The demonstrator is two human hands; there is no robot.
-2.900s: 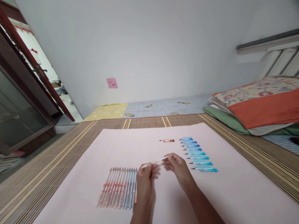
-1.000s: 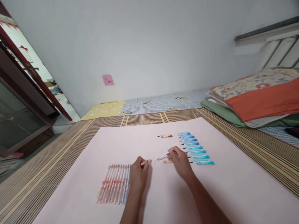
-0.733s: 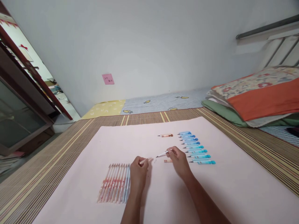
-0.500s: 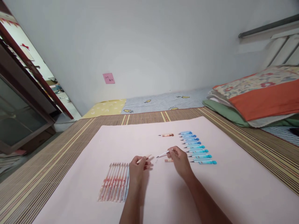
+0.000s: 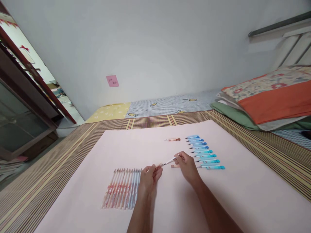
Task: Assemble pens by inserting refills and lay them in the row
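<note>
My left hand (image 5: 151, 176) is closed around a pale pen barrel (image 5: 158, 165), mostly hidden by the fingers. My right hand (image 5: 186, 165) pinches a thin white pen refill (image 5: 170, 160) by its right end. Its dark tip points left and meets the barrel's open end, or nearly so; I cannot tell whether it is inside. Under my right hand lies an orange-brown pen cap (image 5: 175, 166), partly covered. A row of pale and bluish pen barrels (image 5: 122, 189) lies left of my left hand. Blue caps with dark-tipped refills (image 5: 206, 156) form a column at the right.
A brown cap with a refill (image 5: 173, 139) lies alone farther back. Everything rests on a pale pink sheet (image 5: 85, 194) over a striped mat (image 5: 31, 187). Folded bedding (image 5: 272, 100) is piled at the right, and a wall (image 5: 157, 48) with a pink note (image 5: 112, 81) rises behind.
My left hand has moved right with the pen barrel, bringing it up to the refill's tip. More bluish barrels now show beside it. My right hand has barely moved.
</note>
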